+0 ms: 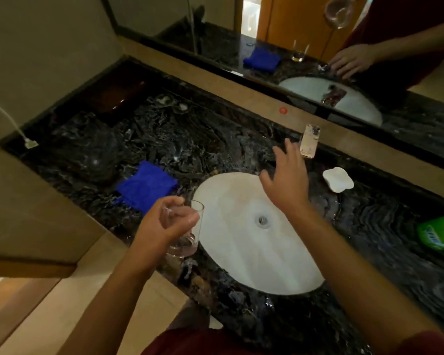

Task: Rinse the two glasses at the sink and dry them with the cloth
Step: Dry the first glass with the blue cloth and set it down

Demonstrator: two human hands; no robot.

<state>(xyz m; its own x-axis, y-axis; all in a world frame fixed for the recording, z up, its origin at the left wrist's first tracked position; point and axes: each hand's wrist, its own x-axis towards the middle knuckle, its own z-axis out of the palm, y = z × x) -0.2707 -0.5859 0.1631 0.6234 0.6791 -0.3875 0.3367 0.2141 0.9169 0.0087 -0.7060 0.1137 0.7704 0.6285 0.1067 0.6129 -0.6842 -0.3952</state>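
Gripping a clear glass (187, 226) in the left hand (162, 221) at lower centre, just left of the white sink (241, 252). Reaching the right hand (285, 180), fingers spread and holding nothing, toward the faucet (309, 141) (blurred). Lying on the dark tabletop (164, 139) left of the sink: blue cloth (145, 187).

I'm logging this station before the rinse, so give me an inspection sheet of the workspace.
Surface: dark marble counter round a white sink.
Job's things: glass in left hand; blue cloth left of sink; second glass not seen directly.
Clutter: white soap dish, green bottle.
Hands: left hand grips glass; right hand open, near faucet.
Cables: white cord at wall.
Surroundings: mirror behind.
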